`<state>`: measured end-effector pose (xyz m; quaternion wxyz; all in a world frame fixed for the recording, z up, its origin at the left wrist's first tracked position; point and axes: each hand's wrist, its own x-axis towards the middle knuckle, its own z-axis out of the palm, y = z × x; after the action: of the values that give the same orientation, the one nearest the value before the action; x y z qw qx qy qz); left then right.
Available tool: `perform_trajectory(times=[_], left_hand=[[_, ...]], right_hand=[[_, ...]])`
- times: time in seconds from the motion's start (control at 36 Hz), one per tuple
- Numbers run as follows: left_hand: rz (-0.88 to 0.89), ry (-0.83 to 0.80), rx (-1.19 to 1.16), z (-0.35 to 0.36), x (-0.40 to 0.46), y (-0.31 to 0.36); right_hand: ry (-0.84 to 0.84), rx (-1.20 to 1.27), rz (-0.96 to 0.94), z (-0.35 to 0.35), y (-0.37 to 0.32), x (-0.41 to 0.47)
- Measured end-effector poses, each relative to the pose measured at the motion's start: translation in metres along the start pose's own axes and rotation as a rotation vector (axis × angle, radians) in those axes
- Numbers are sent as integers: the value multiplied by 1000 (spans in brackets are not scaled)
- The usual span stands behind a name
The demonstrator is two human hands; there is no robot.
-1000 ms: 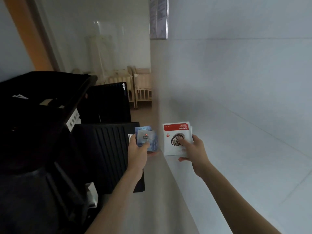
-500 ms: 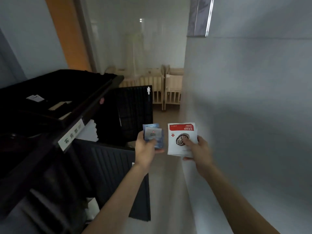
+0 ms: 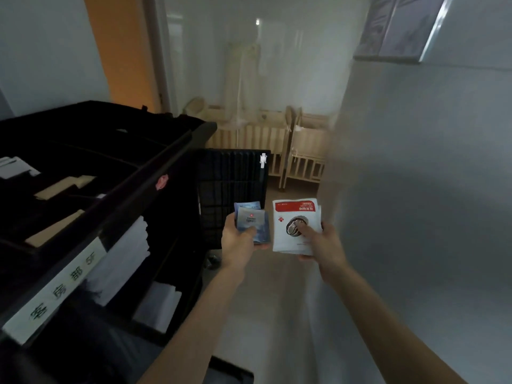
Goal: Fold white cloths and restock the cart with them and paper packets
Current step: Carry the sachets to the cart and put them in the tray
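My left hand holds a small stack of blue packets, thumb on top. Just to its right, my right hand holds a stack of white packets with a red band, thumb pressed on the front. Both stacks are in the air over the floor, to the right of the black cart. Folded white cloths lie on the cart's shelf under the top tray, with more white cloth on the shelf below.
A white label with characters runs along the cart's rail. A black slatted crate stands beyond the cart. Wooden cribs stand at the corridor's far end. A pale wall runs close on the right.
The view has swung left and forward, showing more of the cart's top and shelves. Both hands still hold their packets side by side, now nearer the cart.
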<state>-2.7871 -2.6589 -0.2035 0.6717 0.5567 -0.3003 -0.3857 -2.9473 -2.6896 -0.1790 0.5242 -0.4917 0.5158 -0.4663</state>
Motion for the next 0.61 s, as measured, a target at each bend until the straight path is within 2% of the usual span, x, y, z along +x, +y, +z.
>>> perform_trajectory(times=[0.25, 0.56, 0.61], left_hand=[[-36, 117, 54, -32, 96, -15], [-149, 301, 34, -70, 158, -32], [-179, 379, 34, -70, 169, -31]], right_hand=[[-169, -10, 67, 73, 9, 99], [-545, -106, 111, 161, 47, 203], [-633, -112, 125, 177, 53, 223]])
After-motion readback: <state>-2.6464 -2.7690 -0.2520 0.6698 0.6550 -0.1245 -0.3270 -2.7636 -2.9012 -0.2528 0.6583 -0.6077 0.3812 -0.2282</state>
